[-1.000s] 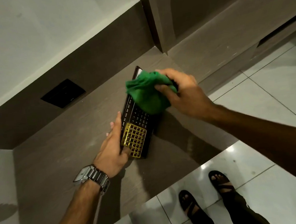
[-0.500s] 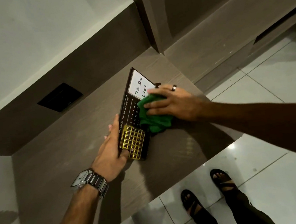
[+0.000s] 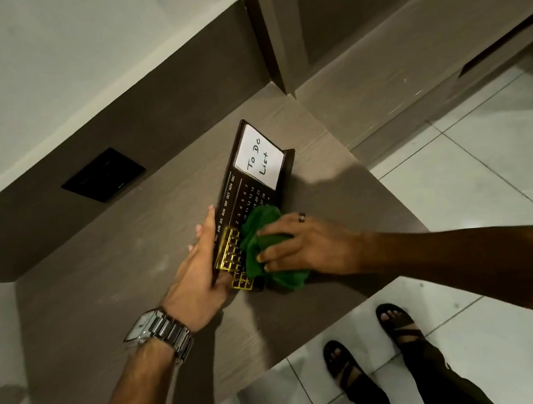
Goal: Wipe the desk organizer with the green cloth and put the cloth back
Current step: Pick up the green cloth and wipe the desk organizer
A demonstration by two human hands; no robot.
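Observation:
The desk organizer point(image 3: 250, 190) is a dark upright panel with a white "To Do List" card, a printed calendar and a gold grid at its near end. It stands on the brown desk point(image 3: 109, 284). My left hand point(image 3: 200, 274) grips its near left edge, thumb by the gold grid. My right hand point(image 3: 299, 247) presses the bunched green cloth point(image 3: 262, 235) against the organizer's lower front, over part of the calendar and grid. The cloth's lower fold spills onto the desk by the organizer's near corner.
A black wall socket plate point(image 3: 103, 175) sits on the dark backsplash to the left. A wooden cabinet column point(image 3: 274, 36) rises behind the organizer. The desk's front edge runs just below my hands; tiled floor point(image 3: 484, 162) and my sandalled feet point(image 3: 372, 348) lie beyond.
My right hand has dragged the green cloth from the organizer's far top end down toward its near end, uncovering the "To Do List" card. My left hand stayed on the left edge.

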